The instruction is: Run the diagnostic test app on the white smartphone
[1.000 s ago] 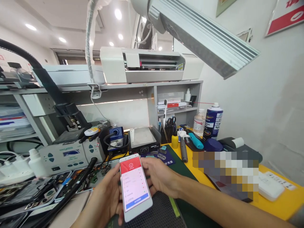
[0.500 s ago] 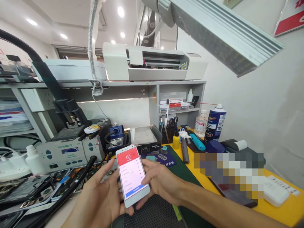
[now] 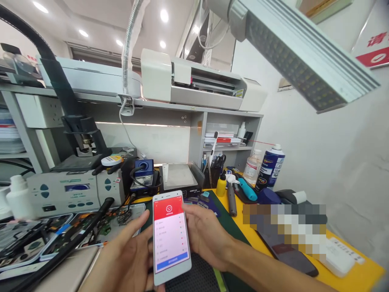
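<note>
We've got a yellow bottle (image 3: 221, 187) and blue spray can (image 3: 270, 168) beyond our right hand (image 3: 209, 233), white case (image 3: 340, 257) to its right. Past our left hand (image 3: 129, 247): grey control unit (image 3: 77, 192). LED lamp (image 3: 304, 69) high right of both.

- Phone (image 3: 156, 259): white frame; its screen (image 3: 168, 241) red across the top, pale pink below, with a blue bar and small red and green dots.
- Counter (image 3: 363, 273): yellow at the right edge.
- Mat (image 3: 232, 227): dark green.
- Pad (image 3: 199, 278): black, finely dotted.
- Small bottle (image 3: 221, 187): yellow, black top.
- Spray can (image 3: 270, 168), toward the counter's back right corner: dark blue and white.
- Handle (image 3: 247, 189): turquoise.
- Control box (image 3: 65, 198): grey, dark blue buttons.
- Shelf (image 3: 173, 107): grey.
</note>
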The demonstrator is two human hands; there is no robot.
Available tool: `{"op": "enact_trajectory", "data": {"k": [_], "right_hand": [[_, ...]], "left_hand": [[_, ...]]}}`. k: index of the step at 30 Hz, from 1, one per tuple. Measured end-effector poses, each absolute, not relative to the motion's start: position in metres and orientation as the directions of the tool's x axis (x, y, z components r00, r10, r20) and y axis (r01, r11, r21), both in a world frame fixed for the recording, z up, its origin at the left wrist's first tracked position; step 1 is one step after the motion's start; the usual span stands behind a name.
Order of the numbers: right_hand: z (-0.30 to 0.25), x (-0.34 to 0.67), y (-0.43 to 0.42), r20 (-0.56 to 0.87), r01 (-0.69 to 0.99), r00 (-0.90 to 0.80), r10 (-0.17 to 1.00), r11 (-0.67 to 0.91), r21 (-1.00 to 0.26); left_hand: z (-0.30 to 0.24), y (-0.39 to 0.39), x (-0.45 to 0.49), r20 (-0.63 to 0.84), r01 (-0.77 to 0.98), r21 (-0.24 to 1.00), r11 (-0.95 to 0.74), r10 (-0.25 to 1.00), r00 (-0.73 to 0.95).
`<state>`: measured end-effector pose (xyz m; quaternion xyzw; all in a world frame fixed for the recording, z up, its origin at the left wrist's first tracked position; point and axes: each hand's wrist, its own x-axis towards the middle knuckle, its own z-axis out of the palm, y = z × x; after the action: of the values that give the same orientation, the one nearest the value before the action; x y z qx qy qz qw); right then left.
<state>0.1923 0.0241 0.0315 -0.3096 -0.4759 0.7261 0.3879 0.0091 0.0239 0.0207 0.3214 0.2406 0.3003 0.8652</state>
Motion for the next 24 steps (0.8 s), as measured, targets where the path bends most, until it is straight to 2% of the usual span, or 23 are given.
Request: {"op": "enact_trajectory", "data": {"k": [3, 8, 14, 24], "right_hand": [[0.0274, 0.1928, 0.0272, -0.068, -0.288, -0.495, 0.867, -0.237, -0.928], [0.0237, 0.1916, 0.0281, -0.151, -0.238, -0.43, 0.89, -0.273, -0.932], [0.0318, 0.19, 0.0253, -0.112, -0.294, -0.462, 0.88, -0.271, -0.917], [0.0226, 0.1871, 0.0252, -0.175, -0.236, -0.39, 0.904, -0.282, -0.93]], "left_hand": [[0.0199, 0.0223, 0.0101, -0.238, -0.344, 0.696, 0.631, 0.654, 0.718], [0.0216, 0.021, 0.0125, -0.263, -0.341, 0.677, 0.652, 0.647, 0.716], [0.0259, 0.0211, 0.0146, -0.279, -0.344, 0.662, 0.666, 0.644, 0.712], [0.0198, 0.0214, 0.0128, -0.242, -0.352, 0.664, 0.66, 0.634, 0.734]]}}
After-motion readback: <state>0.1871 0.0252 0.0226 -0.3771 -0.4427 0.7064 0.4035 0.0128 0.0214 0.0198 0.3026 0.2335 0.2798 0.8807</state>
